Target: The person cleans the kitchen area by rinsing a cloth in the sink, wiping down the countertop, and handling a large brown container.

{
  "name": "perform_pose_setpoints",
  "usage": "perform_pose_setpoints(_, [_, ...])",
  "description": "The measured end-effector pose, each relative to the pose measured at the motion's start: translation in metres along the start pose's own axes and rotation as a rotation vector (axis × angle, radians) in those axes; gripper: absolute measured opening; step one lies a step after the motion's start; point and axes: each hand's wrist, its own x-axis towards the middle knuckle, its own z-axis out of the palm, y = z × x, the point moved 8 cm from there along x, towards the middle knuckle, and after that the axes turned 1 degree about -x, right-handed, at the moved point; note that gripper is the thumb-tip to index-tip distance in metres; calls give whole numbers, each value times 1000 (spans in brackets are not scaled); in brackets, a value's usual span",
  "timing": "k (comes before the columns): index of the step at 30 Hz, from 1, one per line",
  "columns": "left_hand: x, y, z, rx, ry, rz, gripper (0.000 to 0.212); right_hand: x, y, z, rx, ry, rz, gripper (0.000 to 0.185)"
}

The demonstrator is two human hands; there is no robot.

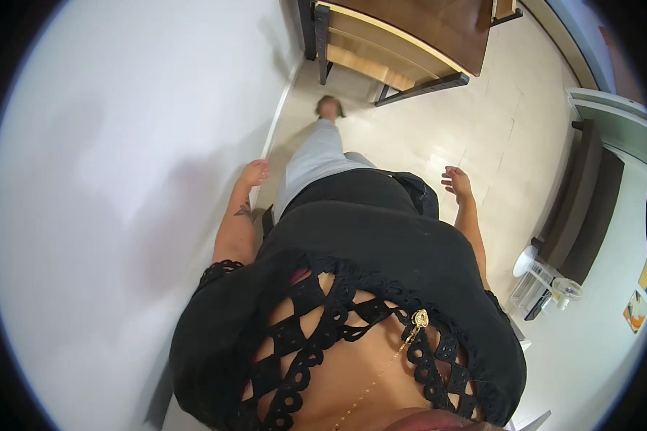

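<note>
My left hand (458,183) hangs over the tiled floor on the right, its fingers apart and slightly curled, with nothing in them. On the other side, my right hand (254,173) is beside the white wall, fingers curled; whether they are fully closed is unclear, and no held thing shows. Between both hands are my black top (366,231) and light grey trousers (315,161). One foot in a dark shoe (330,108) is stretched forward on the floor.
Ahead stands a wooden table (410,27) with dark metal legs. The white wall (113,188) runs close along the left. At the right are a dark brown sofa (577,199), a white fan (566,290) and a colourful picture (636,311) on the wall.
</note>
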Motion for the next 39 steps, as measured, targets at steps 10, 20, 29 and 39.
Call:
perform_pose_setpoints(10, [9, 44, 7, 329, -3, -65, 35, -30, 96, -5, 207, 35, 178, 30])
perform_pose_setpoints(20, [28, 163, 86, 411, -73, 132, 33, -93, 227, 53, 137, -132, 389, 28])
perform_pose_setpoints(29, [46, 95, 54, 434, -82, -161, 31, -6, 101, -49, 303, 34, 259, 26])
perform_pose_setpoints(39, [62, 197, 133, 101, 33, 37, 28, 87, -82, -146, 99, 0, -97, 29])
